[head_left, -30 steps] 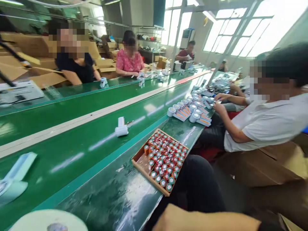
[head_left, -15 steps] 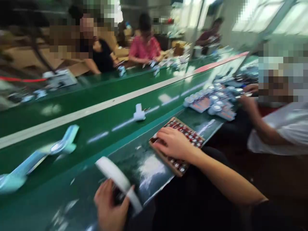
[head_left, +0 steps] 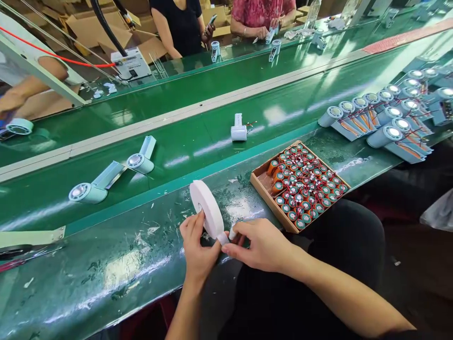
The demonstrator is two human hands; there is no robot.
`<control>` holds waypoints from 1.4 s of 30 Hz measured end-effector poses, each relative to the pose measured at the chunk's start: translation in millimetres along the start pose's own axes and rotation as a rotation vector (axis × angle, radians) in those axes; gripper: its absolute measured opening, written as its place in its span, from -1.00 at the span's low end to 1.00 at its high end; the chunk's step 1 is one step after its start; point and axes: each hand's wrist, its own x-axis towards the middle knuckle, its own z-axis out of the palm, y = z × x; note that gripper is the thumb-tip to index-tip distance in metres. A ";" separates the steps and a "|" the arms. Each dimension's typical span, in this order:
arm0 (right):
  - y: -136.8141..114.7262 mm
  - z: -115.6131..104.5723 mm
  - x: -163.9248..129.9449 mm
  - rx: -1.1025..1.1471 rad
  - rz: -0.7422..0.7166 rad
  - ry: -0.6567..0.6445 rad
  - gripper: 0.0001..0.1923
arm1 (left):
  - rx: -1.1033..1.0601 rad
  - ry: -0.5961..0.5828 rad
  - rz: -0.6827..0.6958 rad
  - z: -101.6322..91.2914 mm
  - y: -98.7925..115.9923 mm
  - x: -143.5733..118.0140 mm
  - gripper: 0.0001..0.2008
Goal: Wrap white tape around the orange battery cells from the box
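Observation:
My left hand (head_left: 198,245) grips a roll of white tape (head_left: 208,208), which stands on edge over the bench, fingers in its core and thumb near its lower rim. A short strip of tape (head_left: 222,238) comes off the bottom of the roll. My right hand (head_left: 262,243) is closed at this strip, its thumb against the loose end. White material (head_left: 232,232) covers the tip of its index finger. Right of my hands, a cardboard tray (head_left: 271,208) holds many orange battery cells (head_left: 306,186) with red and black wires. Cells are absent from its left corner.
Pale blue fan-like housings (head_left: 139,163) and a white part (head_left: 239,132) lie on the green conveyor belt (head_left: 198,127). Many similar housings (head_left: 385,134) crowd the bench at right. Co-workers (head_left: 180,28) sit across the belt. Scissors-like dark handles (head_left: 16,251) lie at left.
My right hand has left the battery tray and come left to the tape roll. My left hand still holds the roll. The view has swung right-to-left across the scene and sharpened.

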 end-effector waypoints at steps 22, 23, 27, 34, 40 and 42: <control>30.0 12.6 -17.6 0.777 -0.368 -0.489 -0.77 | -0.504 -0.081 -0.389 2.4 17.1 2.5 -0.32; 31.9 16.1 -21.1 0.760 -0.373 -0.481 -0.77 | -0.494 -0.064 -0.383 2.6 17.7 3.2 -0.33; 42.7 32.5 -34.3 0.724 -0.389 -0.450 -0.76 | -0.428 -0.027 -0.341 4.3 16.8 3.8 -0.37; 54.2 42.6 -47.6 0.386 -0.410 -0.394 -0.74 | -0.311 -0.023 -0.333 3.5 14.2 8.8 -0.44; 9.1 -37.5 -49.5 -0.484 -0.157 -0.312 -0.37 | -0.069 -0.003 -0.216 2.2 4.5 16.1 -0.49; -1.5 -76.7 -37.0 -0.457 -0.181 -0.064 -0.55 | -0.042 0.013 -0.157 3.2 0.0 15.5 -0.47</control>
